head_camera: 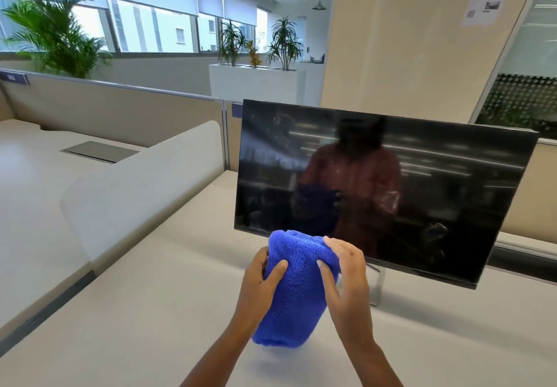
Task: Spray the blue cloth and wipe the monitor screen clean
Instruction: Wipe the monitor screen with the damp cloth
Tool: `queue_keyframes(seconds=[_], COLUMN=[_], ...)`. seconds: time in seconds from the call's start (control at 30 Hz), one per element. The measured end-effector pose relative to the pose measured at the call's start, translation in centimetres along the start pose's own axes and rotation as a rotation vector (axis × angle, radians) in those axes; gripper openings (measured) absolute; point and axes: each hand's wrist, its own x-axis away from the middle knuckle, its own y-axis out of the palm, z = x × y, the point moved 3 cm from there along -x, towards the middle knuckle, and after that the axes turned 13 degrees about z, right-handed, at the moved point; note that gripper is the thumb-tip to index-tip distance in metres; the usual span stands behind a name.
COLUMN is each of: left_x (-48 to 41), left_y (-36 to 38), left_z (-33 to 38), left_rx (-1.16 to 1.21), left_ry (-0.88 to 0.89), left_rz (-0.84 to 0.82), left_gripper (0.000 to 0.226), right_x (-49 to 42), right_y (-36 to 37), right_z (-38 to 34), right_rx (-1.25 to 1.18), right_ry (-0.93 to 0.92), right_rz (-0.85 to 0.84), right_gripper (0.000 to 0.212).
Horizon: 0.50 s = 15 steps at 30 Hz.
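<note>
A folded, fluffy blue cloth (297, 290) hangs between both my hands, just above the desk and in front of the monitor's lower left corner. My left hand (259, 287) grips its left side, thumb over the front. My right hand (346, 278) holds its right side with fingers spread across the top. The black monitor (422, 193) stands behind, its screen off, showing whitish smudges and my dim reflection. No spray bottle is in view.
The monitor's metal stand (378, 287) rests on the pale desk (150, 311). A rounded white divider (144, 193) runs along the left. Beige partition panels (120, 109) stand behind, with a grey cable hatch (99, 151) on the neighbouring desk.
</note>
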Motion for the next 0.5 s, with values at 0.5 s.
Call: queue_keyframes(seconds=[0.5], left_x=[-5.7], left_y=[-1.5], left_z=[5.1], left_rx=[-0.41], left_ry=[0.724], left_rz=[-0.378], left_gripper=[0.037], right_x=[-3.3], right_y=[2.1], right_z=[-0.8], right_rx=[-0.167], right_ry=[-0.034], right_rz=[-0.127], right_gripper=[0.045])
